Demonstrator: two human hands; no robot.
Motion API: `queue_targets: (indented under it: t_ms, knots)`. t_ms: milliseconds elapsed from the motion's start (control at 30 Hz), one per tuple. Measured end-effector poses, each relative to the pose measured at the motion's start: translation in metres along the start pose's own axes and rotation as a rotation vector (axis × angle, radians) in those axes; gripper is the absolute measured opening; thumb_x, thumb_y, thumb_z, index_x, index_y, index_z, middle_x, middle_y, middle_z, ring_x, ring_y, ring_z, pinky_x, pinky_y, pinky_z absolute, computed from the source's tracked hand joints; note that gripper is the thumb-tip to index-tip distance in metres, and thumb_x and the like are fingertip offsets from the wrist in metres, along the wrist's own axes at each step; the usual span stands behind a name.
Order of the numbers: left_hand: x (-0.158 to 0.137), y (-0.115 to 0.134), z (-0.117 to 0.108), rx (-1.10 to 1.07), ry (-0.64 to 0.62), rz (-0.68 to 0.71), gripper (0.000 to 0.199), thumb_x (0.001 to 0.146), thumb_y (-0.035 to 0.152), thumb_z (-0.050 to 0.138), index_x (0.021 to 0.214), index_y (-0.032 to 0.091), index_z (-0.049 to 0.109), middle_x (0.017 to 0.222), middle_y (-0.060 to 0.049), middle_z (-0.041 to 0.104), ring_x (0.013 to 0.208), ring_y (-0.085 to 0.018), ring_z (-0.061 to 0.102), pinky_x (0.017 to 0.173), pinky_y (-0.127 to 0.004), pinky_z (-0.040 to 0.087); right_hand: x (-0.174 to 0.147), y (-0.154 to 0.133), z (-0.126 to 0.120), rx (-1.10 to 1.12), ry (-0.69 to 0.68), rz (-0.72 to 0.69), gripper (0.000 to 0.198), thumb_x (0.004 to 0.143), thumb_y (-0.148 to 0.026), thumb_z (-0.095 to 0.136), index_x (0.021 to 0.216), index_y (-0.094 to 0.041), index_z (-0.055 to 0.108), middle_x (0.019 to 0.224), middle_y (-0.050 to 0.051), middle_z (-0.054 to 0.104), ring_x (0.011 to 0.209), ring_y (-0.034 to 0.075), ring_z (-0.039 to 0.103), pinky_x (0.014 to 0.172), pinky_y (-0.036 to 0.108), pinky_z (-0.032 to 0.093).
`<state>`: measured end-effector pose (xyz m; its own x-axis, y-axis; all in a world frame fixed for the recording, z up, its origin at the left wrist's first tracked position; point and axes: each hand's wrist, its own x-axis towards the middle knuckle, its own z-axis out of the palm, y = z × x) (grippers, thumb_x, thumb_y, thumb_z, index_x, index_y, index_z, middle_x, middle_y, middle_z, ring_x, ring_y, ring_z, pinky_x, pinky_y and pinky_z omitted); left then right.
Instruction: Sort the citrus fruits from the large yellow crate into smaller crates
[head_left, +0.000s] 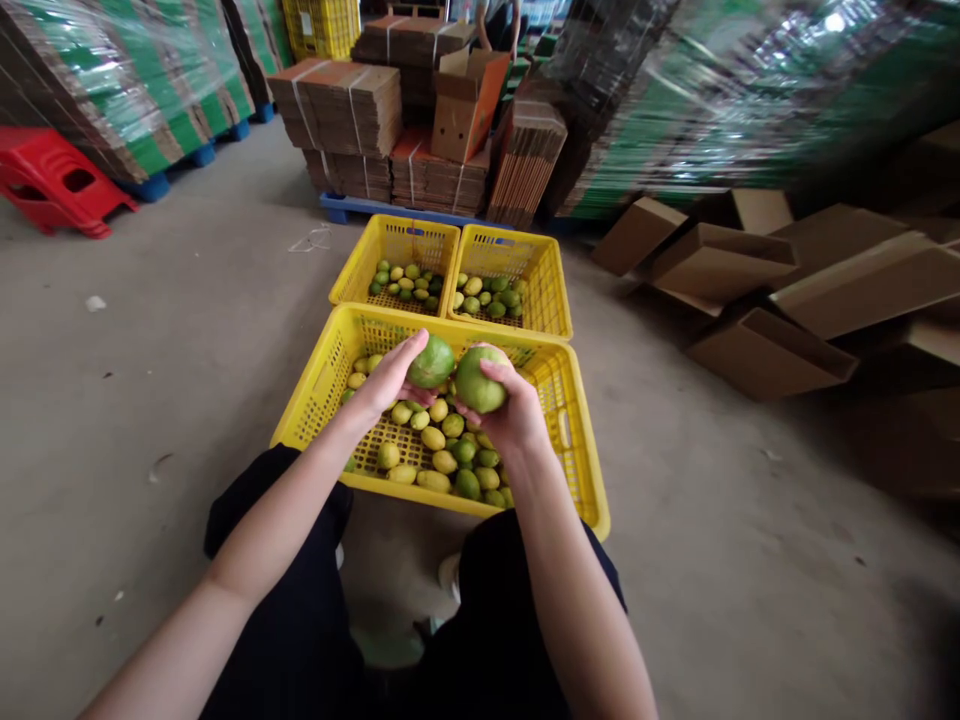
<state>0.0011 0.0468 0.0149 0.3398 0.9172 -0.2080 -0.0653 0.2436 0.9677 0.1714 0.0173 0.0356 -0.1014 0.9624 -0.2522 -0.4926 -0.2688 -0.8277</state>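
In my left hand (386, 383) is a round green lemon (431, 362), with the thumb along its upper left side and the fingers beneath. My right hand (519, 405) grips a paler green lemon (478, 382), thumb on top. The two fruits are held side by side, a narrow gap apart. Both hands are above the large yellow crate (592, 465) in front of my knees. Yellow and green lemons (433, 438) lie loose across its perforated floor, and my hands and forearms hide some of them.
Two smaller yellow crates, one left (352, 265) and one right (551, 285), hold more lemons just behind. Beyond them, flattened cartons (352, 110) are stacked on a blue pallet (337, 208). Open cardboard boxes (724, 265) lie at right; a red stool (56, 180) is at left.
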Motion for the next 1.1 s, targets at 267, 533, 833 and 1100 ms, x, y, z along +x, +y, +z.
queue_targets:
  t_ms: [267, 533, 833, 1100]
  knots:
    - [-0.0004, -0.0001, -0.0021, -0.007, -0.036, -0.104, 0.082, 0.088, 0.084, 0.030, 0.117, 0.020, 0.071, 0.066, -0.009, 0.071, 0.046, -0.019, 0.062, 0.048, -0.035, 0.053, 0.0019, -0.0005, -0.0008, 0.174, -0.035, 0.108, 0.035, 0.060, -0.036, 0.076, 0.083, -0.021, 0.055, 0.061, -0.001, 0.061, 0.040, 0.012, 0.050, 0.029, 0.019, 0.025]
    - [-0.0015, 0.0023, -0.0010, -0.021, -0.060, -0.173, 0.076, 0.086, 0.084, 0.037, 0.091, 0.018, 0.075, 0.046, -0.004, 0.061, 0.034, -0.014, 0.052, 0.036, -0.027, 0.040, 0.0069, 0.0029, -0.0029, 0.325, 0.040, 0.227, 0.027, 0.064, -0.034, 0.076, 0.075, -0.020, 0.055, 0.061, 0.000, 0.062, 0.046, 0.012, 0.053, 0.029, 0.018, 0.029]
    - [0.0016, -0.0023, -0.0009, 0.022, -0.039, -0.178, 0.082, 0.085, 0.086, 0.036, 0.106, 0.017, 0.075, 0.054, -0.007, 0.066, 0.038, -0.017, 0.054, 0.044, -0.034, 0.048, 0.0104, 0.0070, -0.0061, 0.358, 0.075, 0.245, 0.028, 0.066, -0.036, 0.076, 0.075, -0.020, 0.054, 0.061, 0.001, 0.063, 0.045, 0.011, 0.052, 0.027, 0.018, 0.030]
    - [-0.0021, -0.0036, -0.0011, 0.255, 0.051, 0.242, 0.055, 0.088, 0.069, 0.057, 0.120, 0.024, 0.060, 0.101, -0.009, 0.072, 0.083, -0.026, 0.071, 0.070, -0.042, 0.062, 0.0066, 0.0019, -0.0058, 0.052, 0.082, 0.114, 0.030, 0.067, -0.039, 0.076, 0.083, -0.021, 0.058, 0.070, -0.001, 0.063, 0.055, 0.013, 0.058, 0.042, 0.022, 0.046]
